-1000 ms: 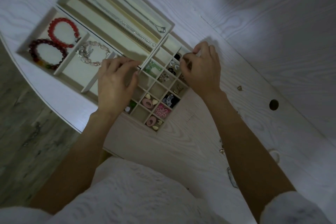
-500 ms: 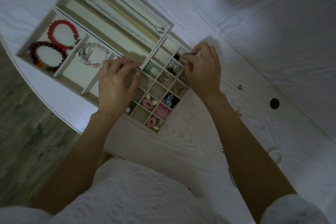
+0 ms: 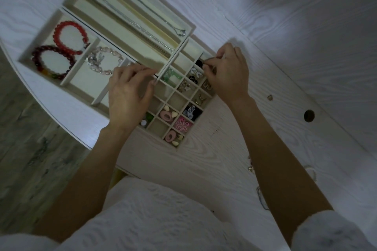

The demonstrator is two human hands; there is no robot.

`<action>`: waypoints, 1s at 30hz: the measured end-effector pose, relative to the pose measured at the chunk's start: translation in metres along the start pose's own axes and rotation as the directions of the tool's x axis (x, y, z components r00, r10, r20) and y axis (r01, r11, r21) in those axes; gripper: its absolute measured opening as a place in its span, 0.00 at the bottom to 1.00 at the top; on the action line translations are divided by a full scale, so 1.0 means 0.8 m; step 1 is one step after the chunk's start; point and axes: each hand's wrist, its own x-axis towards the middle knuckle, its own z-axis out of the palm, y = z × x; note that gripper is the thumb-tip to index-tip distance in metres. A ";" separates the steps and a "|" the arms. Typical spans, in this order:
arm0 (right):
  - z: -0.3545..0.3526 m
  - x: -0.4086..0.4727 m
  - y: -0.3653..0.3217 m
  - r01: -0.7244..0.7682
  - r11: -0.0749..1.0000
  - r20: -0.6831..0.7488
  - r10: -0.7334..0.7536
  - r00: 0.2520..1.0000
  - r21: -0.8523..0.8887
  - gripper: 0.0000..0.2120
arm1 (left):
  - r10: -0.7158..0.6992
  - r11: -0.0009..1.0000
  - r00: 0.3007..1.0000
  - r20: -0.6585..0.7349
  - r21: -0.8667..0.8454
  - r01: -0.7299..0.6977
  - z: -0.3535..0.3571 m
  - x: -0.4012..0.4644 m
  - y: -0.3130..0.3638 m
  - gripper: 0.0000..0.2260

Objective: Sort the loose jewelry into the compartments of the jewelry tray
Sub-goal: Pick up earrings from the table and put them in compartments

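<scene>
At frame centre, over the cream compartmented jewelry tray (image 3: 130, 16) on the white table (image 3: 285, 26) | right hand (image 3: 229, 73) fingers pinch a small dark piece above an upper-right cell; next: lower, release | left hand (image 3: 128, 91) rests relaxed on the divider | cells: red bead bracelets (image 3: 68, 34), silver chains (image 3: 142, 30), pink clips (image 3: 166, 116) | loose pieces (image 3: 250, 168) lower right.
</scene>
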 end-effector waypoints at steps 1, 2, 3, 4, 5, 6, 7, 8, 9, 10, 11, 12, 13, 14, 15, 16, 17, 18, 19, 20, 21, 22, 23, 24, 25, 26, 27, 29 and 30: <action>-0.001 0.002 0.001 -0.004 1.000 0.010 0.004 1.000 -0.003 0.09 | 0.001 1.000 1.000 -0.001 0.000 -0.001 0.000 0.000 0.000 0.10; 0.000 0.004 0.002 -0.012 1.000 0.017 0.012 1.000 -0.007 0.08 | 0.001 1.000 1.000 -0.002 -0.001 -0.001 0.000 0.000 0.000 0.10; 0.000 0.006 0.002 -0.020 1.000 0.017 0.020 1.000 -0.012 0.08 | -0.001 1.000 1.000 -0.004 -0.002 0.001 0.000 0.001 0.000 0.10; 0.001 0.006 0.002 -0.030 0.999 0.007 0.030 1.000 -0.012 0.07 | -0.003 1.000 1.000 -0.006 -0.003 0.003 0.001 0.001 0.000 0.10; 0.002 0.006 0.000 -0.044 0.999 -0.010 0.044 0.999 0.000 0.05 | -0.005 1.000 1.000 -0.007 -0.003 0.005 0.001 0.001 0.000 0.10; 0.002 0.006 -0.001 -0.063 0.998 -0.025 0.063 0.998 0.022 0.04 | -0.005 1.000 1.000 -0.007 -0.001 0.005 0.001 0.001 0.000 0.10; 0.003 0.006 -0.003 -0.081 0.996 -0.029 0.082 0.996 0.045 0.03 | -0.004 1.000 1.000 -0.007 0.000 0.004 0.002 0.001 0.000 0.10; 0.004 0.006 -0.005 -0.093 0.994 -0.027 0.095 0.995 0.062 0.02 | -0.003 1.000 1.000 -0.007 0.001 0.003 0.002 0.001 -0.001 0.10; 0.005 0.006 -0.007 -0.094 0.993 -0.031 0.096 0.995 0.071 0.03 | -0.001 1.000 1.000 -0.008 0.001 0.001 0.002 0.002 -0.001 0.10; 0.005 0.006 -0.010 -0.079 0.994 -0.045 0.083 0.996 0.073 0.04 | -0.001 1.000 1.000 -0.009 0.002 0.001 0.002 0.002 -0.001 0.10; 0.007 0.006 -0.012 -0.058 0.996 -0.060 0.062 0.996 0.066 0.05 | -0.001 1.000 1.000 -0.010 0.003 0.001 0.002 0.002 -0.001 0.10; 0.008 0.006 -0.014 -0.040 0.998 -0.063 0.043 0.997 0.048 0.05 | 0.000 1.000 1.000 -0.011 0.004 0.000 0.002 0.002 -0.001 0.10; 0.009 0.006 -0.017 -0.028 0.999 -0.047 0.029 0.998 0.016 0.06 | 0.001 1.000 1.000 -0.011 0.004 -0.001 0.001 0.002 -0.001 0.10; 0.010 0.006 -0.018 -0.022 0.999 -0.024 0.021 0.999 -0.024 0.06 | 0.003 1.000 1.000 -0.010 0.002 -0.003 0.001 0.002 -0.001 0.10; 0.011 0.007 -0.020 -0.019 0.998 -0.006 0.019 1.000 -0.064 0.06 | 0.004 1.000 1.000 -0.009 0.000 -0.004 0.001 0.002 -0.001 0.10; 0.011 0.008 -0.021 -0.015 0.995 0.006 0.016 1.000 -0.099 0.06 | 0.003 1.000 1.000 -0.007 -0.003 -0.003 0.001 0.001 -0.001 0.10; 0.009 0.011 -0.020 -0.008 0.992 0.011 0.009 1.000 -0.125 0.06 | -0.001 1.000 1.000 -0.005 -0.007 0.001 0.001 0.001 0.000 0.11; 0.007 0.013 -0.019 0.004 0.990 0.019 -0.001 1.000 -0.140 0.07 | -0.004 1.000 1.000 -0.003 -0.009 0.004 0.000 0.001 0.000 0.11; 0.006 0.016 -0.018 0.015 0.989 0.039 -0.009 0.999 -0.146 0.07 | -0.007 1.000 1.000 -0.002 -0.013 0.007 0.000 0.001 0.000 0.11; 0.005 0.017 -0.015 0.026 0.989 0.054 -0.018 0.998 -0.149 0.08 | -0.008 1.000 1.000 -0.002 -0.016 0.008 0.000 0.001 0.000 0.11; 0.004 0.017 -0.013 0.038 0.987 0.058 -0.030 0.998 -0.153 0.08 | -0.011 1.000 1.000 -0.003 -0.019 0.011 0.000 0.001 0.000 0.11; 0.004 0.015 -0.010 0.050 0.986 0.048 -0.043 0.998 -0.160 0.07 | -0.014 1.000 1.000 -0.002 -0.021 0.014 0.000 0.001 0.000 0.11; 0.004 0.012 -0.007 0.062 0.984 0.034 -0.057 0.998 -0.170 0.06 | -0.016 1.000 1.000 -0.003 -0.021 0.016 0.000 0.001 0.000 0.10; 0.005 0.009 -0.004 0.074 0.982 0.023 -0.071 0.997 -0.173 0.05 | -0.017 1.000 1.000 -0.005 -0.022 0.017 0.001 0.001 0.000 0.10; 0.006 0.005 -0.002 0.082 0.985 0.019 -0.080 0.997 -0.154 0.05 | -0.018 1.000 1.000 -0.007 -0.023 0.018 0.001 0.001 0.000 0.10; 0.007 0.002 0.000 0.086 0.991 0.015 -0.085 0.996 -0.107 0.05 | -0.017 1.000 1.000 -0.009 -0.024 0.017 0.001 0.000 0.000 0.10; 0.007 -0.001 0.001 0.085 0.995 0.006 -0.084 0.996 -0.044 0.06 | -0.016 1.000 1.000 -0.012 -0.025 0.016 0.001 0.001 0.001 0.10; 0.007 -0.005 0.000 0.062 0.995 -0.024 -0.060 0.998 0.075 0.07 | -0.012 1.000 1.000 -0.015 -0.022 0.011 0.001 0.001 0.001 0.10; 0.007 -0.006 0.000 0.051 0.993 -0.027 -0.048 0.998 0.104 0.07 | -0.012 1.000 1.000 -0.015 -0.022 0.011 0.000 0.002 0.001 0.10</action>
